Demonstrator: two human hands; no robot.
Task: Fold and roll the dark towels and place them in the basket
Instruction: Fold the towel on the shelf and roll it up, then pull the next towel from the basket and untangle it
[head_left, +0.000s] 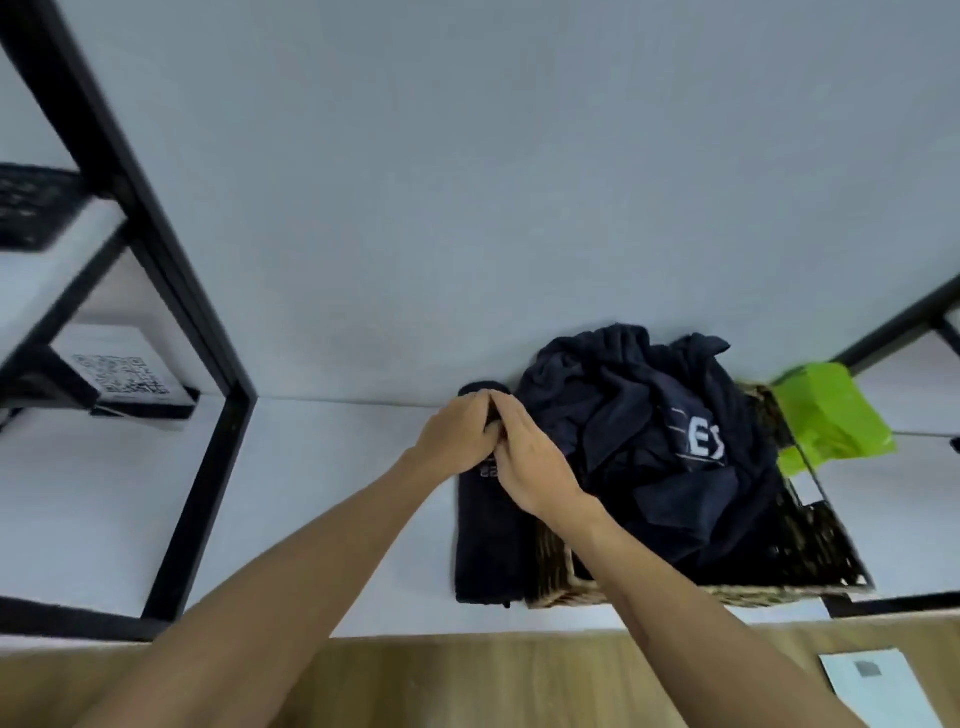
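**Both hands on the roll beside the basket**

The left hand (457, 428) and right hand (530, 457) meet over the far part of a dark towel (483, 540) that lies stretched out on the white tabletop (322, 493), just left of the basket (810, 551). The far end of this towel is rolled up into a roll (483, 389), and both hands curl their fingers round the cloth there, fingertips touching each other. The flat, unrolled part runs back toward the near edge of the tabletop, touching the basket's left wall.

The woven basket holds a loose pile (654, 431) of dark towels that rises above its rim; pale lettering shows on one fold. A green bag (826, 415) lies just beyond the basket's right far corner. A black frame (208, 395) stands on the left, with a card bearing a QR code (122, 376) behind it. A white paper (878, 686) rests on the wooden floor (467, 680) at lower right.
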